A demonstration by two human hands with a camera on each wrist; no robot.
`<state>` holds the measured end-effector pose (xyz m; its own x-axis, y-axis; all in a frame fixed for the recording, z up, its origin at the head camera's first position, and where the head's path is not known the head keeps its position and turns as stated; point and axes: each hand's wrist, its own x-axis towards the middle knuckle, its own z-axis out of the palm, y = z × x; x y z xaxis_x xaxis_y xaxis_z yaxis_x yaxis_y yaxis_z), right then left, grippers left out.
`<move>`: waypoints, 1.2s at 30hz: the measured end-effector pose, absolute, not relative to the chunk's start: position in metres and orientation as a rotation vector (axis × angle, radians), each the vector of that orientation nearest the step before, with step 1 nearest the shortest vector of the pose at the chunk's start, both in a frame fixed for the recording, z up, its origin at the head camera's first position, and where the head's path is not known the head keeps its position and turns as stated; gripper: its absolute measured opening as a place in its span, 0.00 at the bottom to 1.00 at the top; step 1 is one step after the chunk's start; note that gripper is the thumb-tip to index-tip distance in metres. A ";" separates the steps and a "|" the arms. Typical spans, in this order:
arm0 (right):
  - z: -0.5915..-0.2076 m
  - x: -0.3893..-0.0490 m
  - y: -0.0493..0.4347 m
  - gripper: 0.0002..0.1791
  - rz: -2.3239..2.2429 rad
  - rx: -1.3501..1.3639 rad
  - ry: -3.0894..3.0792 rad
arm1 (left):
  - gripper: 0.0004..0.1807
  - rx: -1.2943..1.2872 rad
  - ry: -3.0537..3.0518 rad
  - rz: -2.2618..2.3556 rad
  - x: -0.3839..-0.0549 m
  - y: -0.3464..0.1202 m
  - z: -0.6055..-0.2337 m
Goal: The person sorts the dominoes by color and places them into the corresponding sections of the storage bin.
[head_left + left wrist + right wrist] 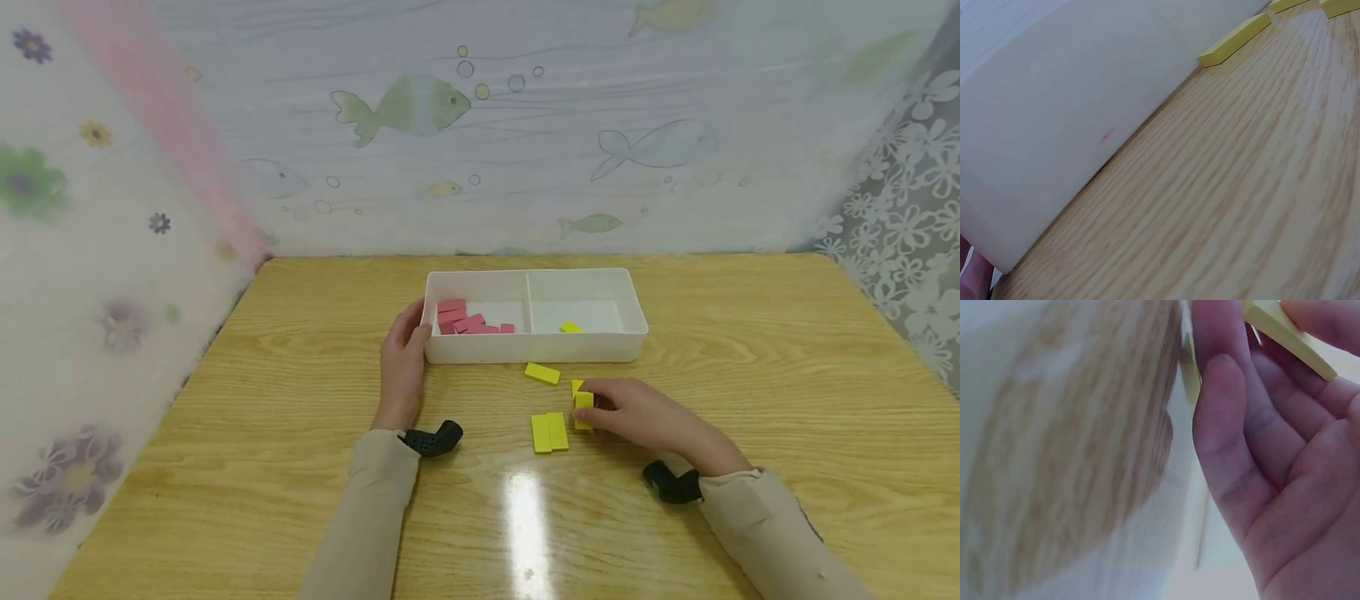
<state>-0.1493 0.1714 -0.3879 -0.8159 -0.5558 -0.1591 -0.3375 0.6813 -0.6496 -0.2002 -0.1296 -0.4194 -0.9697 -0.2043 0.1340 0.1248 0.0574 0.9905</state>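
Observation:
A white two-compartment box (540, 348) sits on the table. My left hand (402, 362) holds its left end, the thumb by the front corner and the other fingers along the side wall. My right hand (637, 417) pinches a yellow block (584, 402) between thumb and fingers, just in front of the box. Another yellow block (577, 387) shows partly behind the pinched one. Two yellow blocks (541, 433) lie side by side left of the right hand, and a single yellow block (542, 373) lies close to the box front.
Several pink blocks (469, 322) lie in the box's left compartment, and a yellow block (571, 327) shows in the right one. The wooden table (262, 417) meets a fish-patterned wall (525, 192) at the back. Each wrist wears a black device (435, 438).

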 end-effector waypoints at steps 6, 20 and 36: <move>-0.385 -0.148 0.171 0.08 -0.991 -0.689 2.494 | 0.20 0.074 -2.101 -2.004 -0.201 -0.129 -0.420; -0.383 -0.151 0.169 0.12 -1.172 -0.624 2.474 | 0.20 0.079 -2.089 -2.011 -0.201 -0.130 -0.420; -0.386 -0.152 0.171 0.12 -1.109 -0.634 2.560 | 0.20 0.070 -2.090 -2.021 -0.200 -0.129 -0.419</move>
